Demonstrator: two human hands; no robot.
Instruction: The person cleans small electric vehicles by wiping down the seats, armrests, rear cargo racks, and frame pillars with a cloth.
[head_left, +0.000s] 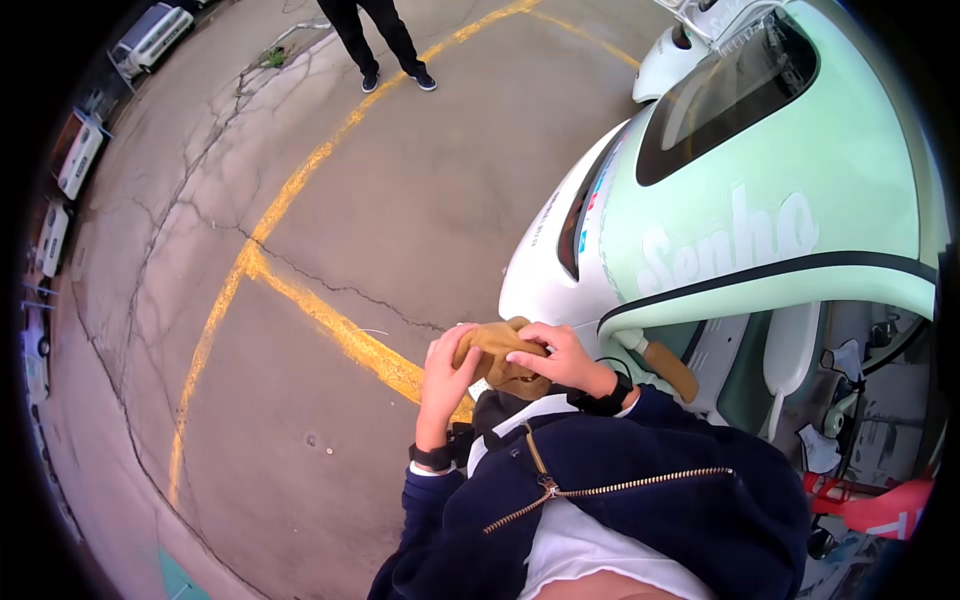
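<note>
A tan cloth (497, 344), bunched up, is gripped from both sides in front of my chest. My left hand (446, 372) clasps its left end and my right hand (563, 357) presses on its top and right side. Both wrists wear dark bands above navy jacket sleeves (640, 470). Directly beyond the hands stands a mint-green and white small vehicle (760, 220) with white lettering on its side; a tan-handled lever (668, 368) sticks out just right of my right hand.
Cracked concrete pavement (330, 180) with yellow painted lines (330, 325) spreads to the left. Another person's legs in dark trousers and shoes (385, 45) stand at the top. White vans (150, 35) are parked along the far left edge. A red part (880, 505) shows inside the vehicle.
</note>
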